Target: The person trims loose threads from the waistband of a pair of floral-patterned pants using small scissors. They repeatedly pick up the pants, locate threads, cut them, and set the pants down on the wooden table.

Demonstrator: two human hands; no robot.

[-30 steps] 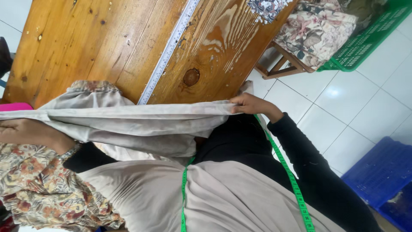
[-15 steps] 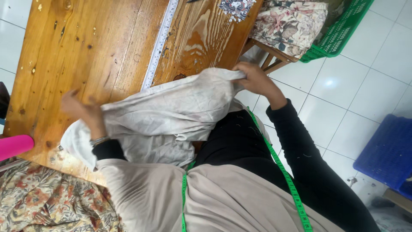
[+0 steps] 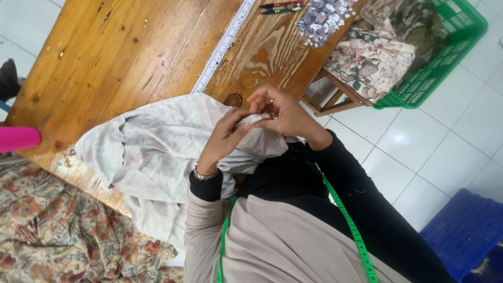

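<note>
Pinching together at the edge of a pale grey cloth [image 3: 157,147], both hands are meeting above the near edge of the wooden table [image 3: 105,63]. The left hand [image 3: 228,136], with a beaded bracelet [image 3: 204,175] at its wrist, is curling its fingers nearly closed, thumb and fingertips nipping a fold of the cloth. The right hand [image 3: 283,112], wearing a ring on one finger, is bending its fingers in the same way, its tips touching the same bit of fabric right against the left hand's fingers, so the two grips are sitting side by side; how much cloth lies between them cannot be told. The cloth itself is lying crumpled over the table's near edge, spreading to the left of the hands and hanging down over the person's lap. A green measuring tape [image 3: 351,230] is draping around the person's neck and down over the dark sleeve. A long metal ruler [image 3: 222,47] is lying along the tabletop beyond the hands, well apart from them. Small snips [image 3: 280,7] are resting at the far end of the table beside a dark floral fabric piece [image 3: 322,18]. A green plastic basket [image 3: 445,57] holding floral fabrics is standing to the right, and a pink roll [image 3: 18,139] is showing at the left edge.
</note>
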